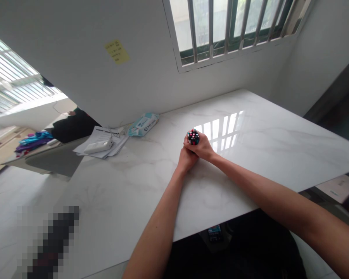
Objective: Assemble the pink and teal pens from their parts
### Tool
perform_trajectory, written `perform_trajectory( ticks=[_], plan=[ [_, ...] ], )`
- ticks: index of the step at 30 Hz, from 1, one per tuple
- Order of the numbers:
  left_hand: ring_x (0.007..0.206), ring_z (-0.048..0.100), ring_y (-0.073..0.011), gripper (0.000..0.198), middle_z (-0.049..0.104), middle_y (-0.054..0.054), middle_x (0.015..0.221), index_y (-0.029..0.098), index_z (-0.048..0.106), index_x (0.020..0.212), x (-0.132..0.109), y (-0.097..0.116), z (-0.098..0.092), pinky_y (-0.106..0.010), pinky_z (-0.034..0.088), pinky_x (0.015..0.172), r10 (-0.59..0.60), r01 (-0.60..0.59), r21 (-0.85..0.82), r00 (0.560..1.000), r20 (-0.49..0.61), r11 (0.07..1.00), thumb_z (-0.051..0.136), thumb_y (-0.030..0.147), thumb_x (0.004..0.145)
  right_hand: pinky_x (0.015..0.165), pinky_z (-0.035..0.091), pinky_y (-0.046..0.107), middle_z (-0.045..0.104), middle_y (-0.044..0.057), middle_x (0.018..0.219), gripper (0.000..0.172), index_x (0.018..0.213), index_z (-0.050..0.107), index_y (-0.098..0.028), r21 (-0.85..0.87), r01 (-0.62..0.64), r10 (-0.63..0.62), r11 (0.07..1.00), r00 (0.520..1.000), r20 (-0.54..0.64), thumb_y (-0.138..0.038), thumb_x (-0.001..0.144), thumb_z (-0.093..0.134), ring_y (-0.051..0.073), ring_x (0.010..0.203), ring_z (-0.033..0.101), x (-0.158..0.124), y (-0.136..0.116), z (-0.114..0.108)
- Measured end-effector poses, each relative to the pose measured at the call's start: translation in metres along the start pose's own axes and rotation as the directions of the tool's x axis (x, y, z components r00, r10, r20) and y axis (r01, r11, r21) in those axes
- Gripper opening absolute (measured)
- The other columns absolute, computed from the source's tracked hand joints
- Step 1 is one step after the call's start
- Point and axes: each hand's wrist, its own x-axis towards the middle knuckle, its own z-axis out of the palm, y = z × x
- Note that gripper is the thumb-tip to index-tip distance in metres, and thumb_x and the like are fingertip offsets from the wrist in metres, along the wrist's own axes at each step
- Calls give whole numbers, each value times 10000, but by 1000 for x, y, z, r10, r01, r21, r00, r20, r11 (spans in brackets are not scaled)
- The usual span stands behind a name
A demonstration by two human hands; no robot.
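A tight bundle of pens (193, 136) stands upright over the white marble-patterned table (142, 186), its round ends facing up in black, red, white and teal. My right hand (204, 147) wraps round the bundle from the right, fingers closed. Lower down and to the left, my left hand (187, 157) also closes round it, partly covered by the right. Both hands rest at or just above the tabletop. The lower part of the bundle is hidden by my fingers, so the exact kind of pen is hard to make out.
A blue-and-white pack of wipes (144, 124) lies against the wall. Left of it, a white device with a cable (99, 146) sits on loose papers (83, 144). A phone (215, 232) shows below the table's front edge. A yellow note (116, 51) hangs on the wall.
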Motion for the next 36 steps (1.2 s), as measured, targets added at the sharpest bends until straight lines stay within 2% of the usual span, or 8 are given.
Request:
perform_trajectory(
  ticks=[7,11,15,20,25,28,31,36],
  plan=[
    [1013,714,-369,649,761,-115,1138,233,648,1265,2,-2,-2,-439,572,864,-30,30,16,999,25,999,845,228,647,690,498,320,602,-22,763,299,845,574,-230,7,-21,21,1000,1000,-4,-425,749,780,177,704,551,0,4,0],
    [1053,709,-357,706,752,-106,1167,217,645,1301,4,-6,-7,-426,575,908,-23,26,-25,993,112,999,859,217,628,697,508,313,666,10,782,285,849,643,-198,-3,-90,90,996,996,21,-446,762,751,184,718,598,0,11,1],
    [1060,704,-296,869,695,-110,1304,230,518,1475,7,-13,-12,-408,572,946,-11,43,-132,972,236,990,835,200,666,639,477,298,635,5,702,298,775,628,-192,-44,-103,104,994,994,18,-470,780,736,173,663,566,3,11,-3],
    [993,692,-192,992,611,-138,1386,260,308,1619,12,-17,-24,-411,566,965,-83,176,-276,944,319,945,747,179,733,655,468,292,643,2,733,271,812,647,-189,-54,-86,84,995,996,-44,-446,799,735,162,666,561,9,13,-11],
    [956,728,-167,812,629,-123,1321,209,403,1549,12,-14,-40,-407,563,998,-171,241,-301,956,240,923,664,173,781,679,468,292,656,3,741,338,844,662,-196,-78,-67,76,995,991,110,-528,828,726,177,694,587,6,24,-12],
    [918,744,-178,704,648,-128,1279,192,456,1492,12,-15,-44,-410,590,935,-213,253,-277,963,165,927,624,183,808,702,477,302,687,19,789,308,951,679,-208,-222,-43,68,974,992,106,-509,882,680,193,706,608,10,25,-18],
    [895,750,-174,664,656,-127,1276,190,483,1462,12,-17,-45,-392,592,907,-220,247,-228,965,140,942,586,165,806,731,493,331,730,62,859,280,1098,670,-218,-518,-75,101,852,995,23,-427,912,652,240,748,652,23,25,-39],
    [854,743,-148,611,676,-93,1261,214,570,1404,11,-16,-43,-335,572,899,-190,192,2,970,149,981,553,129,798,818,532,391,760,173,1029,419,1320,598,-180,-837,-320,267,443,939,-218,-365,944,624,327,942,716,57,29,-110]
  ],
)
